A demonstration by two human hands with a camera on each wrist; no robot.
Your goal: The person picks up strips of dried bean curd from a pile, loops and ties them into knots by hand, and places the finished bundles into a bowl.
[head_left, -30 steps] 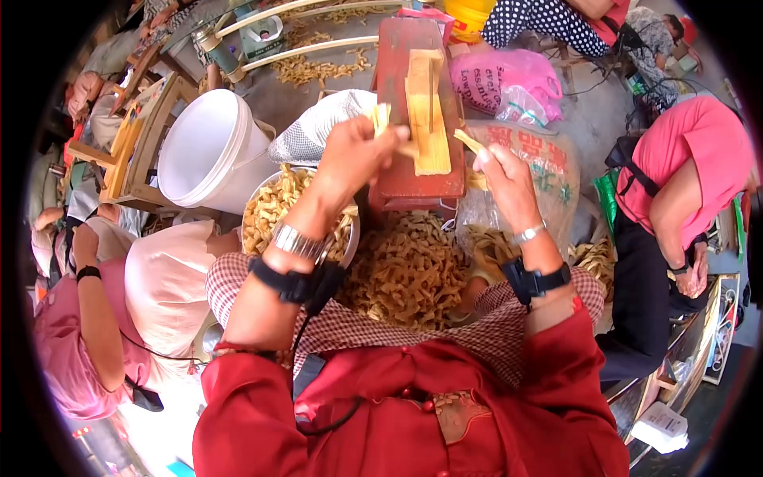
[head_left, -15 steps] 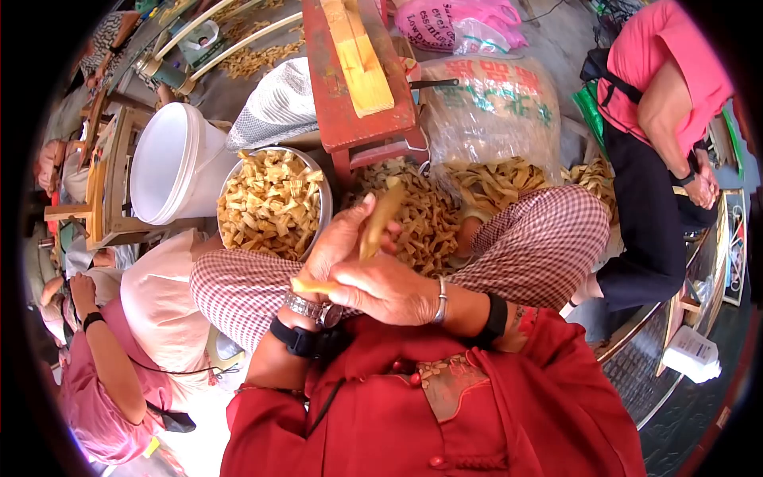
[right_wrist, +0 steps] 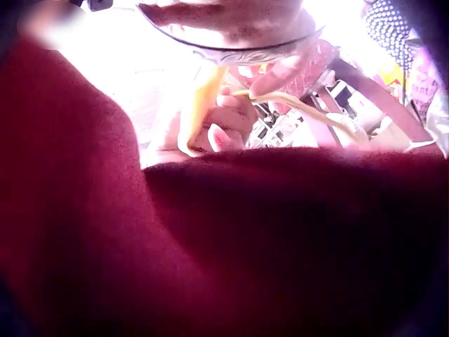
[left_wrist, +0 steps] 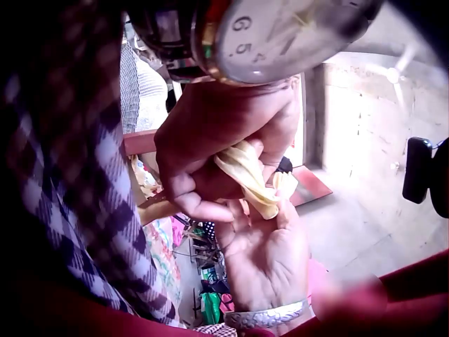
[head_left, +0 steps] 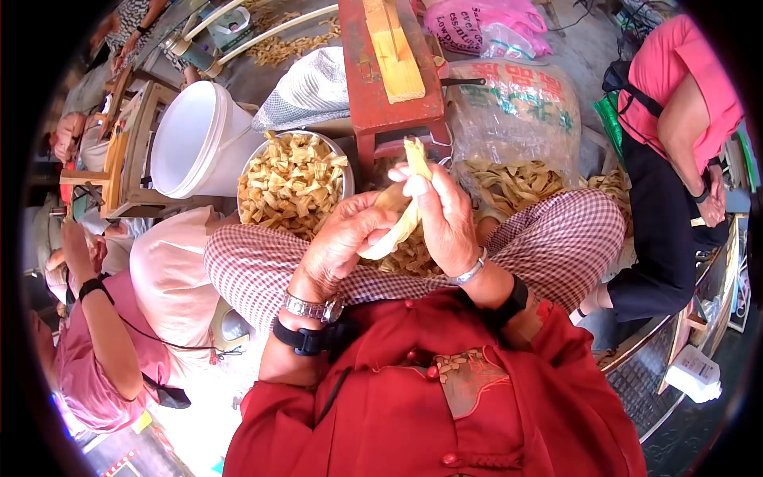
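Both my hands hold one pale yellow strip [head_left: 407, 213] over my lap, in front of my checked trousers. My left hand [head_left: 343, 242] curls round its lower end. My right hand [head_left: 442, 216] pinches the upper end between thumb and fingers, and the tip sticks up above them. In the left wrist view the strip [left_wrist: 249, 175] bends between the left hand's fingers [left_wrist: 203, 151] and the right palm [left_wrist: 265, 254]. The right wrist view is mostly red sleeve, with the strip [right_wrist: 200, 105] and fingertips [right_wrist: 231, 126] showing above it.
A metal bowl [head_left: 343, 159] full of folded yellow pieces stands ahead on the left, beside a white bucket [head_left: 199, 139]. A red wooden bench [head_left: 389, 71] carries a wooden block. A clear bag [head_left: 513, 111] and more strips lie to the right. People sit on both sides.
My hands came back from the red bench to my lap. The strip has since been lifted and turned more upright, with my right hand now at its upper end.
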